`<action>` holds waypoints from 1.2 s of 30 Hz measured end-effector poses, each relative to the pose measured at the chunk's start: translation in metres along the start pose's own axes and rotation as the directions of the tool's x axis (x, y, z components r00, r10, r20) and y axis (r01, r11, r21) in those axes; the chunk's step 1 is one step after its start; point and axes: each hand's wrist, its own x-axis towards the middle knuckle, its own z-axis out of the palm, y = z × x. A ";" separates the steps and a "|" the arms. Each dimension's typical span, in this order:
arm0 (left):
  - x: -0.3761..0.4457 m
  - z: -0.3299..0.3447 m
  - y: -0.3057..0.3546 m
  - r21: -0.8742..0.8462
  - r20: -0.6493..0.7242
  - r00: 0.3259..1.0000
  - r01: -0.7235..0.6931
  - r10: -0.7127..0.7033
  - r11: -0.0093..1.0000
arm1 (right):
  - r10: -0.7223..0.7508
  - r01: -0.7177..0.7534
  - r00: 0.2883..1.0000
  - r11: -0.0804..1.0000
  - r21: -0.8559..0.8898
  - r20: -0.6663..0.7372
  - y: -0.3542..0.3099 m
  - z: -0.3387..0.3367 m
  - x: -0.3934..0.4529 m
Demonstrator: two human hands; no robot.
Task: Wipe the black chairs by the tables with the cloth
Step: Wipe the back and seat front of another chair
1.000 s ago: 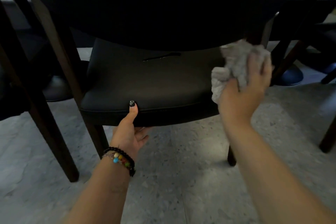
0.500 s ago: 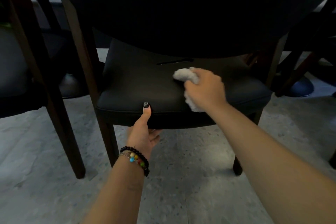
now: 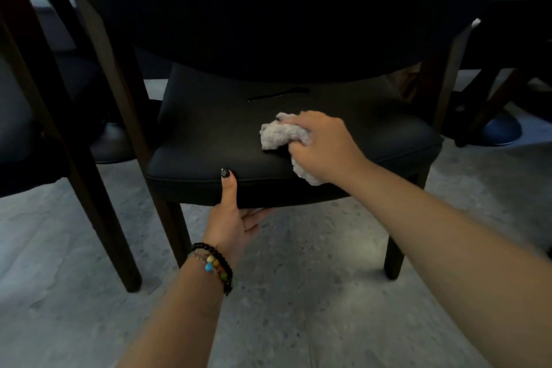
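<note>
**Cloth on the seat, both hands on the chair**

Your right hand (image 3: 321, 145) has its grip closed around the crumpled grey cloth (image 3: 276, 134), pressing it onto the black padded chair seat (image 3: 209, 134) near the middle. Your left hand (image 3: 231, 218) clamps the seat's front edge, thumb on top and fingers curled underneath, a beaded bracelet (image 3: 215, 266) on that wrist. The chair stands on a speckled grey floor (image 3: 298, 293), tucked under a dark bench (image 3: 268, 9)

tabletop (image 3: 268, 9) overhanging seat (image 3: 209, 134), floor (image 3: 298, 293) open
</note>
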 end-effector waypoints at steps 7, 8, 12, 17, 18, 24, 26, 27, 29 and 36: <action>-0.032 0.010 0.032 0.090 -0.166 0.978 0.144 -0.128 0.985 | 0.044 -0.037 0.994 0.997 -0.069 0.105 -0.015 0.001 0.005; -0.039 0.011 0.036 0.122 -0.208 0.970 0.153 -0.125 0.981 | 0.068 -0.065 0.988 0.998 -0.020 0.136 -0.019 -0.010 0.001; -0.075 0.006 0.059 0.388 -0.277 0.943 -0.066 0.185 0.919 | -0.032 0.035 0.999 0.974 0.225 -0.015 -0.070 -0.065 -0.053; -0.162 0.020 0.164 0.566 0.005 0.574 -0.677 0.819 0.470 | -0.310 0.421 0.866 0.875 0.239 -0.391 -0.135 -0.168 -0.105; -0.178 0.026 0.186 0.616 0.062 0.467 -0.713 0.882 0.334 | -0.358 0.475 0.819 0.862 0.179 -0.448 -0.146 -0.192 -0.104; -0.233 0.090 0.289 0.644 0.286 -0.067 -0.725 0.956 -0.243 | -0.446 0.508 0.547 0.850 -0.142 -0.708 -0.189 -0.303 -0.042; -0.229 0.110 0.315 0.615 0.384 -0.065 -0.726 0.921 -0.308 | -0.398 0.372 0.666 0.910 -0.182 -0.631 -0.193 -0.319 -0.006; -0.222 0.118 0.327 0.607 0.444 -0.011 -0.732 0.896 -0.309 | -0.338 0.277 0.782 0.941 -0.193 -0.524 -0.190 -0.322 0.013; -0.200 0.129 0.346 0.651 0.555 0.228 -0.718 0.800 -0.247 | -0.093 0.051 0.961 0.986 -0.160 -0.262 -0.180 -0.323 0.046; -0.140 0.134 0.371 0.896 0.440 0.875 -0.442 0.203 -0.037 | 0.303 -0.270 0.942 0.939 -0.212 0.146 -0.154 -0.318 0.115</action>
